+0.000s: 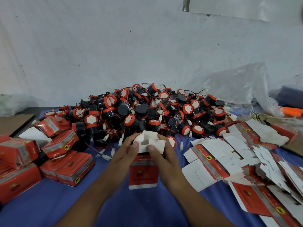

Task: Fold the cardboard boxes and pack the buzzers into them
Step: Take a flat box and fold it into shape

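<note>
I hold a red and white cardboard box upright in front of me, its white end flaps partly folded at the top. My left hand grips its left side with the thumb on the flaps. My right hand grips the right side, thumb pressing a flap. Behind the box lies a big heap of black and red buzzers with red wires and white plugs. Flat unfolded boxes lie in a pile at the right. Several closed red boxes are stacked at the left.
A blue cloth covers the table. A crumpled clear plastic bag sits at the back right near an orange object. Brown cardboard lies at the far left. A pale wall stands right behind the heap.
</note>
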A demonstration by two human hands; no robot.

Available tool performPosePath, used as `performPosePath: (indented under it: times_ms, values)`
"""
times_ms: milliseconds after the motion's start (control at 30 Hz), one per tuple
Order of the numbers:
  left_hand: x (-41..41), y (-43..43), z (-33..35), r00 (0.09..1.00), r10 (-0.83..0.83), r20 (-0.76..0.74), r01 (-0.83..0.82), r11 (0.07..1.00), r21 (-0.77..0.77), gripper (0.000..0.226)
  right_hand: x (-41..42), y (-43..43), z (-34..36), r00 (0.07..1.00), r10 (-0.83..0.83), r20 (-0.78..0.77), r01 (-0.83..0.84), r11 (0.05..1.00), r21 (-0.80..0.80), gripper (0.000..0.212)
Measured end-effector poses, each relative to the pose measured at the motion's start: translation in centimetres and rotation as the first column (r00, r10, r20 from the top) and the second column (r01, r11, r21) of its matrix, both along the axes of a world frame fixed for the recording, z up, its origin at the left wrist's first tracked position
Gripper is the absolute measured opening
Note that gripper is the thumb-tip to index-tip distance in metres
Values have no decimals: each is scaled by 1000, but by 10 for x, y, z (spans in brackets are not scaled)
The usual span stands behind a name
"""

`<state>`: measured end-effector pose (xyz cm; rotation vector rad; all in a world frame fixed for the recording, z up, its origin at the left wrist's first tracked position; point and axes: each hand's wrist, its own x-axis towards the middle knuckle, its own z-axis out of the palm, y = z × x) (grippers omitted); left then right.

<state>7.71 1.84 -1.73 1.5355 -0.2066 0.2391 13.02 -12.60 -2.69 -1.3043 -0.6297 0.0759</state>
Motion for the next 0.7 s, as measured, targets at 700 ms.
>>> performPosePath:
  times_ms: [700]
  values:
    - [-4, -25, -22, 858, 384, 341, -511, 705, 492, 82, 5, -1, -7, 986, -155, -56, 158, 986, 53, 17]
